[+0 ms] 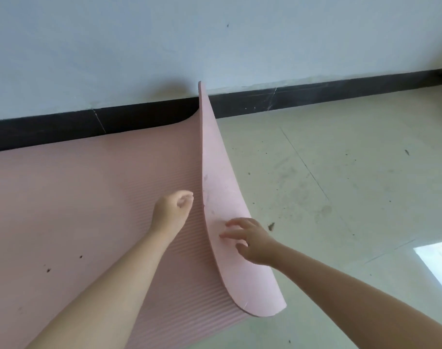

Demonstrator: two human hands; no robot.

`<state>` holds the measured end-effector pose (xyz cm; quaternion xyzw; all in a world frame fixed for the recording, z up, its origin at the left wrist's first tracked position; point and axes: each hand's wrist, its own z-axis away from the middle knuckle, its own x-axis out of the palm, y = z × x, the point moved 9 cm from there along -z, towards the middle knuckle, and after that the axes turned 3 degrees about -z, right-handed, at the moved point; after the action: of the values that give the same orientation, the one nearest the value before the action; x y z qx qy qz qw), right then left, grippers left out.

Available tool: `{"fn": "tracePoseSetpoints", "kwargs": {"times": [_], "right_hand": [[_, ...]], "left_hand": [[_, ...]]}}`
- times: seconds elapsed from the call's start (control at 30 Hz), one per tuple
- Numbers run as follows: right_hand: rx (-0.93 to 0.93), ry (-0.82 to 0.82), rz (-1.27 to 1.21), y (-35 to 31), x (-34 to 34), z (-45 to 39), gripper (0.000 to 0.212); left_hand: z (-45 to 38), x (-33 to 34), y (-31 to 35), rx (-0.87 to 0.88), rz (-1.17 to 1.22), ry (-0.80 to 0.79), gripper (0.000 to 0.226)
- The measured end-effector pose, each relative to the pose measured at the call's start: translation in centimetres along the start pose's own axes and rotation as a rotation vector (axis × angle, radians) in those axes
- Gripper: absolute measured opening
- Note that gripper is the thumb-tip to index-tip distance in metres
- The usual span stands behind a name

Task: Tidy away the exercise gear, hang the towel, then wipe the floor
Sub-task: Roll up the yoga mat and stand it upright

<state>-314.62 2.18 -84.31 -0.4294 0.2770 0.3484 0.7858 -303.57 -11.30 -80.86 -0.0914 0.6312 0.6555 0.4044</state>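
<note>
A pink ribbed exercise mat (76, 197) lies flat on the floor along the wall. Its right end (217, 172) is lifted and curls upward, showing a paler smooth underside. My left hand (173, 210) hovers over the ribbed top just left of the raised end, fingers loosely curled with nothing in them. My right hand (250, 240) reaches to the underside of the raised end, its spread fingertips touching it. No towel is in view.
A pale tiled floor (341, 185) with dirt specks and smudges spreads to the right. A black skirting board (315, 93) runs along the base of a light wall (164, 46). A bright patch of light (439, 263) falls at the right edge.
</note>
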Motion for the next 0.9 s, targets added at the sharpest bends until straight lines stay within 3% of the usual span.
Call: {"fn": "tracePoseSetpoints", "kwargs": {"times": [0.1, 0.23, 0.3, 0.4, 0.47, 0.53, 0.63, 0.77, 0.9], "right_hand": [[-0.049, 0.075, -0.181, -0.7, 0.6, -0.3, 0.047], [0.138, 0.130, -0.557, 1.4, 0.1, 0.8, 0.038], [0.231, 0.241, -0.732, 2.5, -0.4, 1.3, 0.031], [0.419, 0.343, -0.648, 4.9, -0.7, 1.7, 0.056], [0.601, 0.248, -0.664, 6.0, 0.8, 2.1, 0.076], [0.727, 0.124, -0.724, 6.4, 2.8, 2.6, 0.080], [0.732, 0.107, -0.660, 6.5, 3.6, 2.3, 0.078], [0.687, 0.095, -0.242, 5.2, 2.7, 2.2, 0.064], [0.537, 0.175, -0.216, 1.9, 2.4, 2.3, 0.054]], "left_hand": [[0.2, 1.1, 0.4, 0.102, -0.034, -0.020, 0.023], [0.0, 4.3, -0.4, 0.046, -0.191, -0.229, 0.035], [0.2, 5.5, -0.8, 0.029, -0.258, -0.297, 0.041], [0.4, 6.9, -0.8, 0.029, -0.301, -0.351, 0.045], [0.2, 7.4, -0.7, 0.018, -0.293, -0.350, 0.045], [0.0, 7.8, -0.7, -0.008, -0.276, -0.344, 0.045], [-0.2, 8.2, -1.1, -0.071, -0.238, -0.351, 0.049], [0.0, 8.5, -2.9, -0.259, 0.056, -0.364, 0.061], [0.9, 9.4, -3.8, -0.334, 0.284, -0.414, 0.085]]}}
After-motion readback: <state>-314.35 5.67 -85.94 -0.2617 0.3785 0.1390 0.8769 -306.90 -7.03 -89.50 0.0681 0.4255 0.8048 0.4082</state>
